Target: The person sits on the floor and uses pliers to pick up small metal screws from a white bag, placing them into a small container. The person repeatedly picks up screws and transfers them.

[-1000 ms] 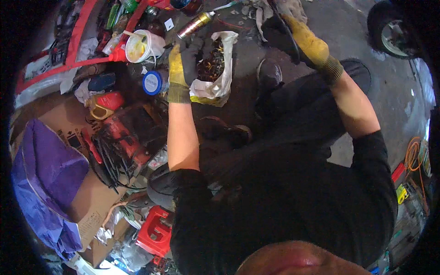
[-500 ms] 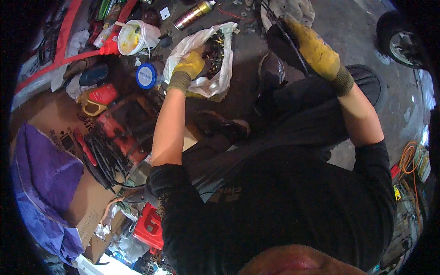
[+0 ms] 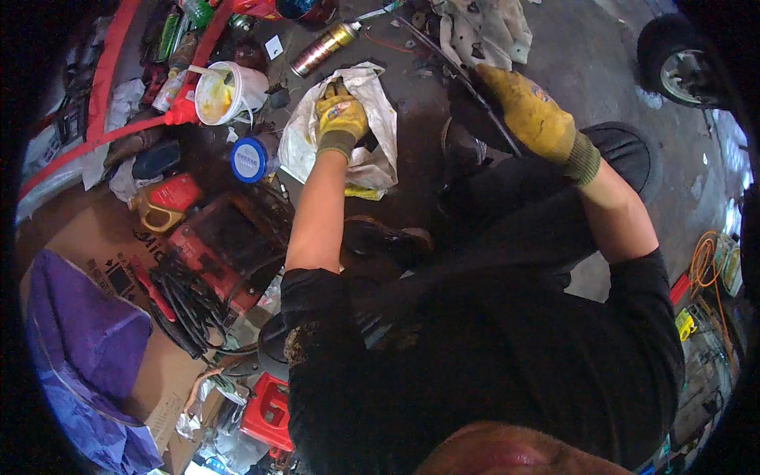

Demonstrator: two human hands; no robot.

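Note:
My left hand point(image 3: 343, 119), in a yellow work glove with an olive cuff, is over the mouth of a white sack point(image 3: 376, 138). Its fingers curl down into the sack, and whatever they hold is hidden; a little dark content shows beside the palm. On the right, my right hand point(image 3: 538, 115), in a matching stained glove, is closed around the side of a dark, flat panel point(image 3: 473, 111) with a long thin straight edge. The panel is tilted above my leg and shoe, and my right fingertips are partly out of sight behind it.
A spray can point(image 3: 324, 49), a white bucket point(image 3: 231, 93) and a blue-lidded tub point(image 3: 252, 158) stand around the sack. A red machine point(image 3: 218, 245) with black cables lies left. Far right is a wheel point(image 3: 682, 67); a dirty cloth point(image 3: 487, 32) lies ahead.
My left hand has moved from the sack's left rim to over its mouth, covering the dark, shiny pieces seen before. My right hand keeps its hold on the panel, shifted slightly left.

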